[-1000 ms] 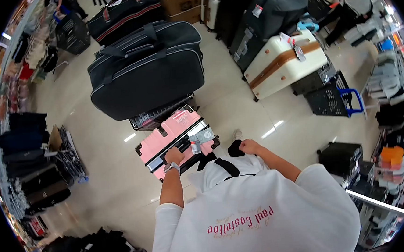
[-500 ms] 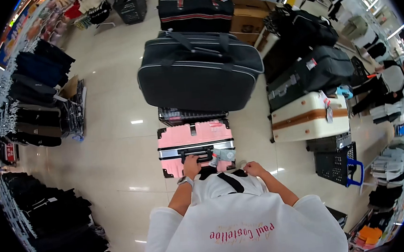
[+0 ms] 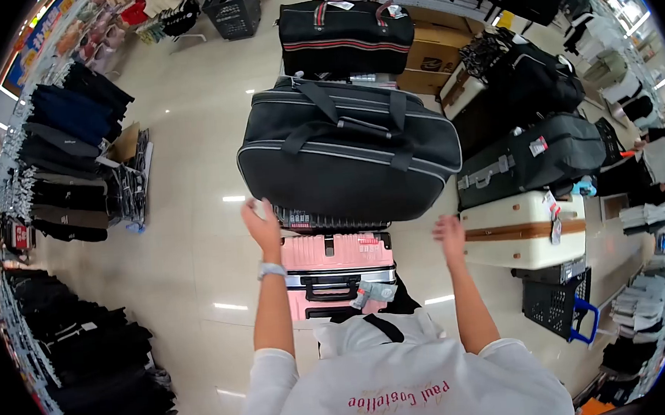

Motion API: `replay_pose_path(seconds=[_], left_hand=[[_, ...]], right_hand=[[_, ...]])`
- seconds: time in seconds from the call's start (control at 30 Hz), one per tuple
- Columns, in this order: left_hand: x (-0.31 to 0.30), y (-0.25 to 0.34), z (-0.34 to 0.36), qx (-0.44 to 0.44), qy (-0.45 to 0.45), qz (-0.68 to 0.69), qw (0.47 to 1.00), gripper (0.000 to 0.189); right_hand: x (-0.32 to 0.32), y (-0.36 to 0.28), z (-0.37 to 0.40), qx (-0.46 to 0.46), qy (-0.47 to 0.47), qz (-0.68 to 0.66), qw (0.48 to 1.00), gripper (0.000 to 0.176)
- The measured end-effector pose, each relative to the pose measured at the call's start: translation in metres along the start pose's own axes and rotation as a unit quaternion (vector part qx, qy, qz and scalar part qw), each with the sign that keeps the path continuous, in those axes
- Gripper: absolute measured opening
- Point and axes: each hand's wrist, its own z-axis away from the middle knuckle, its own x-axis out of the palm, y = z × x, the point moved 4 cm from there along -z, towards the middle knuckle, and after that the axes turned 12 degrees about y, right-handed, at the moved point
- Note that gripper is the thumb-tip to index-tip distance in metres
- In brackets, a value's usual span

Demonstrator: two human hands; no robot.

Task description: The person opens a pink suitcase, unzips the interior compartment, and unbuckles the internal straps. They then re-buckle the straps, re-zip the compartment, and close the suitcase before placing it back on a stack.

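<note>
Where rounded black fabric bag bulges, left hand, right hand hover near lower corners, grips spread.

Big blk bag w/ thin gray lines, soft straps & a handle on top. Looks full. Leans a bit, on top of dark case, nr pink case.

At front stands a suitcase; just behind it, a bag lies over a case. Farther back is a duffel, boxes to its right. Clothes hang left; luggage stands right, behind a basket.
</note>
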Motion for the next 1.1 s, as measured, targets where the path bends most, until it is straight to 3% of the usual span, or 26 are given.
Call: replay_pose_path(seconds=[0.07, 0.17, 0.2, 0.23, 0.27, 0.3, 0.33, 0.43, 0.47, 0.6, 0.67, 0.87, 1.0, 1.1], left_hand=[[0.006, 0.021, -0.050, 0.034, 0.080, -0.010, 0.996, 0.037], [0.031, 0.041, -0.116, 0.033, 0.078, -0.010, 0.996, 0.053], [0.042, 0.049, -0.132, -0.043, 0.013, -0.008, 0.999, 0.056], [0.053, 0.051, -0.139, -0.121, -0.054, -0.005, 0.991, 0.060], [0.058, 0.055, -0.143, -0.125, -0.051, -0.010, 0.991, 0.060], [0.067, 0.056, -0.146, -0.143, -0.120, -0.026, 0.982, 0.058], [0.076, 0.055, -0.148, -0.159, -0.188, -0.040, 0.968, 0.055], [0.077, 0.056, -0.157, -0.146, -0.220, -0.098, 0.959, 0.046], [0.073, 0.060, -0.157, -0.162, -0.224, -0.094, 0.956, 0.036], [0.073, 0.043, -0.162, -0.167, -0.288, -0.138, 0.933, 0.023], [0.074, 0.040, -0.160, -0.172, -0.279, -0.119, 0.937, 0.023], [0.078, 0.048, -0.167, -0.131, -0.223, -0.040, 0.965, 0.023], [0.096, 0.072, -0.196, -0.059, -0.186, -0.076, 0.978, 0.020], [0.117, 0.102, -0.219, -0.080, -0.167, -0.056, 0.981, 0.020]], right_hand=[[-0.004, -0.042, -0.040, 0.055, 0.011, -0.097, 0.994, 0.056], [0.014, -0.113, -0.068, 0.107, 0.002, -0.046, 0.993, 0.068], [0.024, -0.128, -0.072, 0.130, -0.044, -0.038, 0.990, 0.071], [0.034, -0.138, -0.073, 0.142, -0.076, -0.018, 0.987, 0.066], [0.043, -0.147, -0.069, 0.122, -0.081, 0.017, 0.989, 0.063], [0.051, -0.154, -0.069, 0.100, -0.087, 0.050, 0.990, 0.060], [0.052, -0.142, -0.080, 0.069, -0.036, 0.027, 0.997, 0.046], [0.051, -0.125, -0.081, 0.105, 0.032, -0.062, 0.992, 0.032], [0.051, -0.119, -0.083, 0.070, 0.056, -0.068, 0.994, 0.024], [0.049, -0.118, -0.091, 0.044, 0.072, -0.041, 0.996, 0.033], [0.054, -0.129, -0.089, 0.030, 0.087, -0.076, 0.993, 0.042], [0.050, -0.123, -0.111, -0.018, 0.105, -0.048, 0.993, 0.036], [0.067, -0.186, -0.145, -0.049, 0.069, -0.138, 0.987, 0.026], [0.085, -0.236, -0.174, -0.044, 0.032, -0.208, 0.977, 0.022]])
